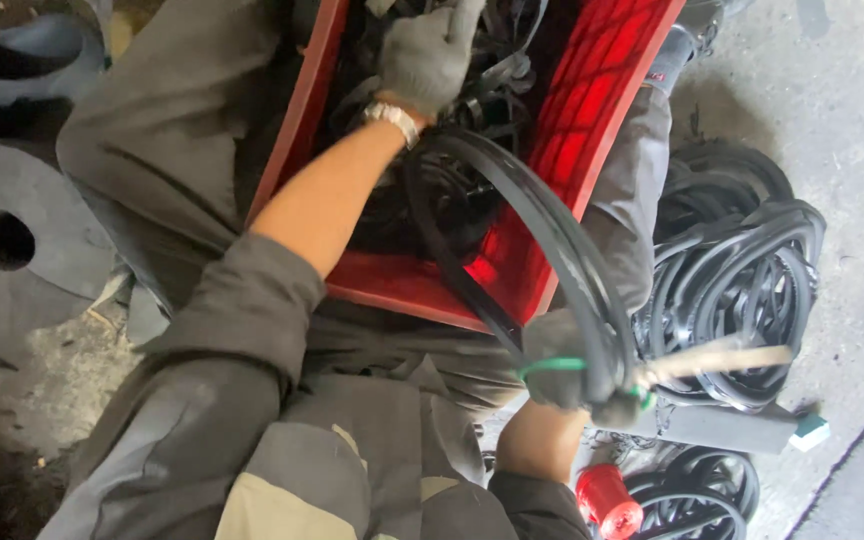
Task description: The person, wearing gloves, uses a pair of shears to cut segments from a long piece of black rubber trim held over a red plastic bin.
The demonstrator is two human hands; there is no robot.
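Right hand (577,375) closed round my bundled rubber rings (552,230); left hand (427,55) clutched loose rings inside the red crate (592,110); many remained unbundled.

Left hand (430,52) is gloved, reaching forward with a bare forearm and fingers curled down. Right hand (574,372), gloved too, is fisted tight, close to the body.

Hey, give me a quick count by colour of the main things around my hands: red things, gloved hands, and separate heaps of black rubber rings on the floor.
Red: 2, the crate and the small can
Grey gloved hands: 2, left hand and right hand
Black ring heaps on the floor: 2, large heap and small heap
Total: 6
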